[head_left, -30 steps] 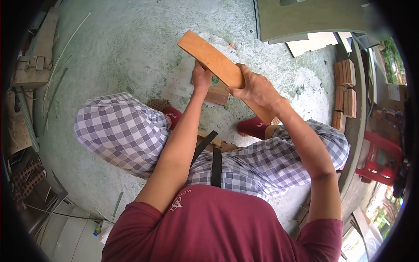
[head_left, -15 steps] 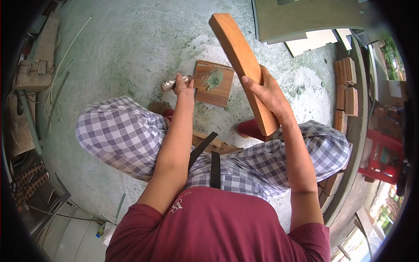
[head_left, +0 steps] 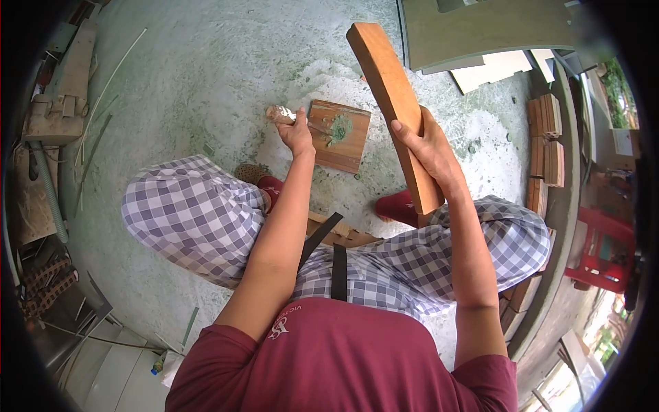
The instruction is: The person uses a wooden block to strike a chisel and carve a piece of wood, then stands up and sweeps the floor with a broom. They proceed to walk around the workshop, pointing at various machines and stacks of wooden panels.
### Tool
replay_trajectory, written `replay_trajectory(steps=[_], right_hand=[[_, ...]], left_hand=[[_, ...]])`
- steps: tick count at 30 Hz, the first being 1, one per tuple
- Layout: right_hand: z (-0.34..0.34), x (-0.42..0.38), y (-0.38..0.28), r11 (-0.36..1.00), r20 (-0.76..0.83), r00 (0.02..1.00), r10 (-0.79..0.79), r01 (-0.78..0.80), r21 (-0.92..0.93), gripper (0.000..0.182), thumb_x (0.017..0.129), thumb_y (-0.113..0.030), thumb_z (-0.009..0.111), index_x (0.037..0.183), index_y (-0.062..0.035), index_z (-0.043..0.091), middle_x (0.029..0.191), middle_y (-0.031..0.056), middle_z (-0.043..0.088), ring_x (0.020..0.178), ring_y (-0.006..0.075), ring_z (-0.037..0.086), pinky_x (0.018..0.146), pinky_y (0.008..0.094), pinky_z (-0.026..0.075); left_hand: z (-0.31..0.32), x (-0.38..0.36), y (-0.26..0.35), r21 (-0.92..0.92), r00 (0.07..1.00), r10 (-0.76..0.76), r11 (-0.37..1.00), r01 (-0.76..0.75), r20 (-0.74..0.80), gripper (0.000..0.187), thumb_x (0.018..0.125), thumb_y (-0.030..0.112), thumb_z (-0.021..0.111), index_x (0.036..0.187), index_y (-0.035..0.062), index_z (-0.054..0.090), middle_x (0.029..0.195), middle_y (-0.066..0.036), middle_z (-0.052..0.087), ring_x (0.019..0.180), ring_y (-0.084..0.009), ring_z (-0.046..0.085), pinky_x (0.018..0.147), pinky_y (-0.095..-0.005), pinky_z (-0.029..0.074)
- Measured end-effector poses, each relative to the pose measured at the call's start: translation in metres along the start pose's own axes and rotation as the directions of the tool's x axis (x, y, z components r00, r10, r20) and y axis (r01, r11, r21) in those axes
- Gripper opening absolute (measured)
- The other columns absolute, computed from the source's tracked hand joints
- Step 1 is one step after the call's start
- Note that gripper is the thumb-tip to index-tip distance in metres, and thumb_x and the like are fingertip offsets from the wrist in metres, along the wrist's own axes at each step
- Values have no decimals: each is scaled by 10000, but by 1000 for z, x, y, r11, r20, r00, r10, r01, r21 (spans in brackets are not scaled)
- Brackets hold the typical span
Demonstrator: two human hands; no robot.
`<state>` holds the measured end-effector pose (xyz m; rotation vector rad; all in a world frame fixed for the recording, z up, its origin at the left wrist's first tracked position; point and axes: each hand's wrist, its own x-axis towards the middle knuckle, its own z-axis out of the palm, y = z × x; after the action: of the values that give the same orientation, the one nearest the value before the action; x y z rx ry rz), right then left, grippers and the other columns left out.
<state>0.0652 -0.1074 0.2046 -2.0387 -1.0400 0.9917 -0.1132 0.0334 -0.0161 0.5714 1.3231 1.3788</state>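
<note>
My right hand (head_left: 432, 147) grips a long, slightly curved orange-brown wooden piece (head_left: 392, 86) near its lower end, with the thumb across its face. The piece is raised and slants up to the left. My left hand (head_left: 296, 134) is closed around the pale, worn handle of a tool (head_left: 280, 115). The tool's thin blade reaches right, over a square brown board (head_left: 343, 158) on the floor. A green paste-like heap (head_left: 340, 129) lies on that board, at the blade's tip.
Stacked wooden blocks (head_left: 546, 141) stand along the right ledge, with a red plastic chair (head_left: 604, 250) beyond. A grey-green panel (head_left: 487, 31) is at the upper right. Machinery (head_left: 58, 117) and scraps line the left side. My feet flank the board.
My left hand and the tool have moved slightly up and right, and the tool handle has turned. The wooden piece in my right hand has shifted a little right.
</note>
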Motion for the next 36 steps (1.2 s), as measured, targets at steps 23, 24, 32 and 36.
replay_trajectory(steps=[23, 24, 32, 36], right_hand=[[33, 6, -13, 848, 294, 936, -191, 308, -431, 777, 623, -404, 691, 1247, -57, 383, 866, 222, 621, 823, 331, 624, 780, 390, 493], [33, 3, -18, 851, 312, 933, -178, 305, -428, 777, 623, -404, 691, 1247, -57, 383, 866, 222, 621, 823, 331, 624, 780, 390, 493], [52, 12, -2, 885, 90, 889, -450, 457, -86, 773, 640, -414, 682, 1253, -58, 371, 896, 223, 612, 856, 329, 614, 786, 381, 491], [51, 18, 9, 915, 292, 946, -138, 235, -327, 794, 664, -484, 630, 1269, -49, 354, 906, 249, 601, 854, 328, 616, 776, 389, 489]], left_hand=[[25, -42, 14, 88, 903, 344, 922, -376, 259, 396, 742, 137, 653, 1059, 7, 456, 899, -111, 602, 843, -230, 593, 730, -311, 447], [21, -41, 11, 103, 911, 331, 925, -364, 247, 396, 742, 137, 653, 1059, 7, 456, 899, -111, 602, 843, -230, 593, 730, -311, 447], [27, -41, 13, 285, 956, 225, 919, -272, 188, 343, 741, 125, 657, 1017, 23, 480, 840, -74, 592, 743, -167, 559, 689, -293, 448], [7, -7, 0, 12, 946, 267, 962, -274, 185, 250, 771, 30, 626, 973, 29, 478, 881, -11, 576, 760, -118, 545, 700, -278, 454]])
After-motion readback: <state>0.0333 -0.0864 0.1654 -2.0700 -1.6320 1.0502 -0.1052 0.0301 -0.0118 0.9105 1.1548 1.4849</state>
